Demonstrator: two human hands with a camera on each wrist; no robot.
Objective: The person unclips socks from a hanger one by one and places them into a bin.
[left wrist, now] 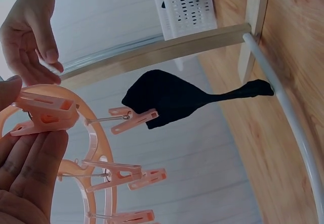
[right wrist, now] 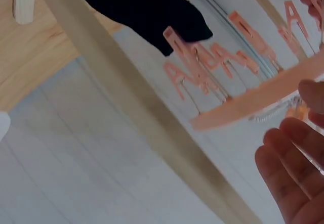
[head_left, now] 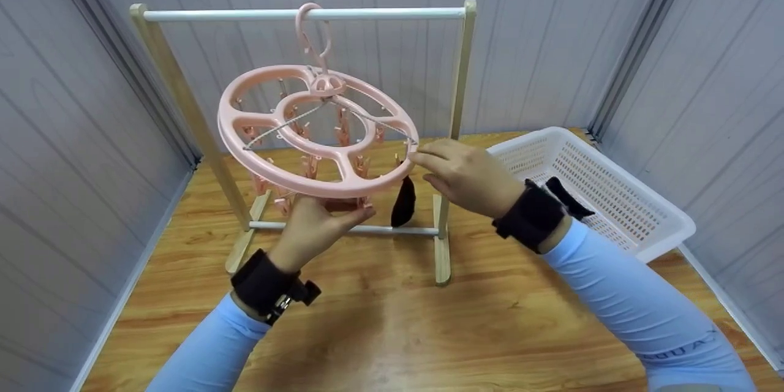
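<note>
A pink round clip hanger (head_left: 318,180) hangs by its hook from the white bar (head_left: 367,13) of a wooden rack (head_left: 456,135). A black sock (head_left: 403,202) dangles from a clip on the ring's right side, also seen as the black sock (left wrist: 172,100) held by a pink clip (left wrist: 134,120). My left hand (head_left: 334,213) reaches under the ring's front; thumb and fingers pinch a pink clip (left wrist: 45,114). My right hand (head_left: 422,166) is at the ring's right edge, fingers relaxed, fingertips (right wrist: 296,130) beside the rim (right wrist: 253,100), holding nothing.
A white perforated basket (head_left: 649,229) lies on the wooden table (head_left: 392,318) at the right, behind my right wrist. Grey panel walls close in the left, back and right. Several more pink clips (left wrist: 116,172) hang under the ring.
</note>
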